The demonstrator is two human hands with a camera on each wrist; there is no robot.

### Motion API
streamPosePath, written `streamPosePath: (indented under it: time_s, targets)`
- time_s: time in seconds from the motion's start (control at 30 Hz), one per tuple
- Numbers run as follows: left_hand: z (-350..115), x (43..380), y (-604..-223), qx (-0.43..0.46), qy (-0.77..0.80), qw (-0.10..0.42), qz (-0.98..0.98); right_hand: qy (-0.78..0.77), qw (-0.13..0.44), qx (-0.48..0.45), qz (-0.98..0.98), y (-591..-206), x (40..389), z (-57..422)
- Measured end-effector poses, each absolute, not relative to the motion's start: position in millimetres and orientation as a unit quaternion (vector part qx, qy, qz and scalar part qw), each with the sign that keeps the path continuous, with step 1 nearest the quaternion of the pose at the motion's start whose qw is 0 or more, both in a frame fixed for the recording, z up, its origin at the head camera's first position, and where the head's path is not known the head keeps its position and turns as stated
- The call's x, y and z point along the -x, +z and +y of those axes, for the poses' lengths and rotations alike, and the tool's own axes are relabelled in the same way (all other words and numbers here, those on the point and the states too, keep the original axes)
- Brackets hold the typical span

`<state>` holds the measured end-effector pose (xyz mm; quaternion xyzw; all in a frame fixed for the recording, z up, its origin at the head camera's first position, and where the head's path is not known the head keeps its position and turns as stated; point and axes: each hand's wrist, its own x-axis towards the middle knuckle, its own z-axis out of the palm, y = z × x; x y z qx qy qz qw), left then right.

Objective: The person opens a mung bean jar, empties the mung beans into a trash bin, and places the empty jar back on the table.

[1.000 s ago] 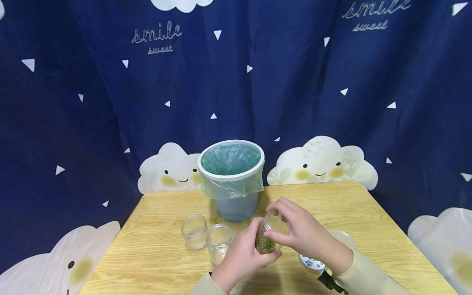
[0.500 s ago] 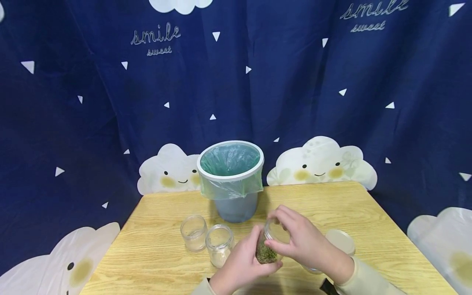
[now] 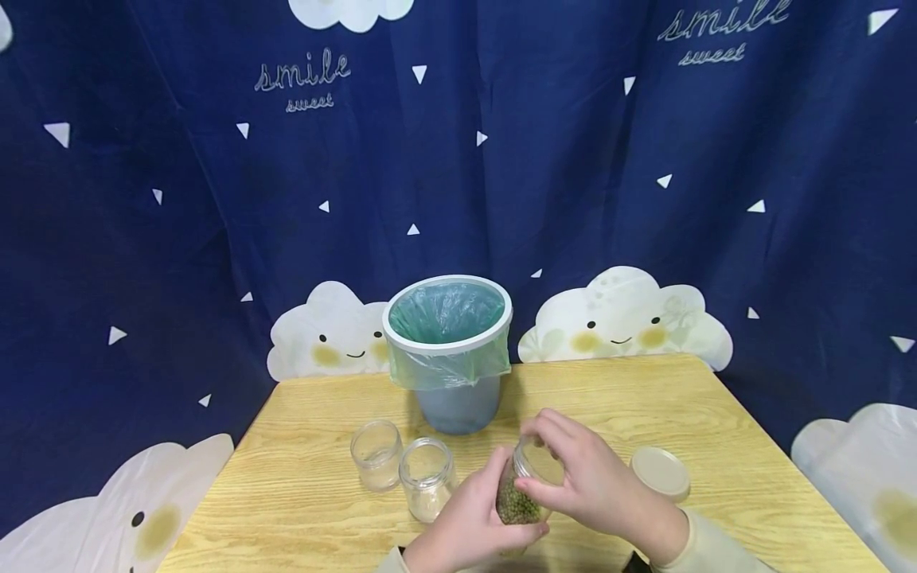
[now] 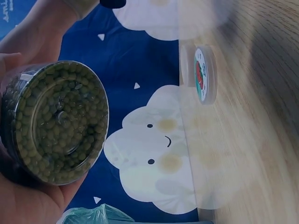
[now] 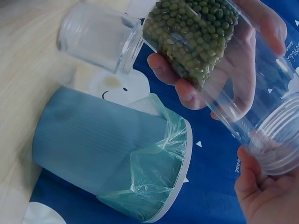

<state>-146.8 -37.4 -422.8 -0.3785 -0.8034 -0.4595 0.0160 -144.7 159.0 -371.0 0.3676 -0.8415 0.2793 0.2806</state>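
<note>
My left hand (image 3: 469, 517) grips a clear jar of green mung beans (image 3: 517, 501) round its body. In the left wrist view the beans (image 4: 65, 123) show through the jar's round base. My right hand (image 3: 583, 477) holds the jar's threaded mouth end with thumb and fingers. The jar is tilted, and the right wrist view shows a clear stretch between the beans (image 5: 194, 37) and the threaded rim (image 5: 282, 135). Whether a clear cover sits on that rim, I cannot tell. Left of the hands stand two clear jars, a nearer jar (image 3: 427, 481) and a farther jar (image 3: 376, 455).
A grey-blue bin (image 3: 458, 406) with a green liner bag stands behind the hands. On the wooden table (image 3: 308, 509), a beige lid (image 3: 661, 472) lies to the right. A lid with a printed label (image 4: 202, 74) shows in the left wrist view. A blue curtain (image 3: 444, 159) hangs behind.
Both hands have sunk slightly with the bean jar, still gripping it at the same places. The labelled lid beneath my right arm has become hidden in the head view.
</note>
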Motion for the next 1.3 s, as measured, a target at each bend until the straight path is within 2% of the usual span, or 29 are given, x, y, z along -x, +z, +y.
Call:
streamPosePath:
  time_s: [1.0,1.3]
  targets:
    - [-46,156,-426,0.408,-0.488,-0.055,-0.770,0.312,0.252,-0.380,-0.834,-380,149,156]
    - [-45,153,-425,0.384,-0.478,-0.040,-0.789,0.302,0.262,-0.380,-0.834,-380,149,156]
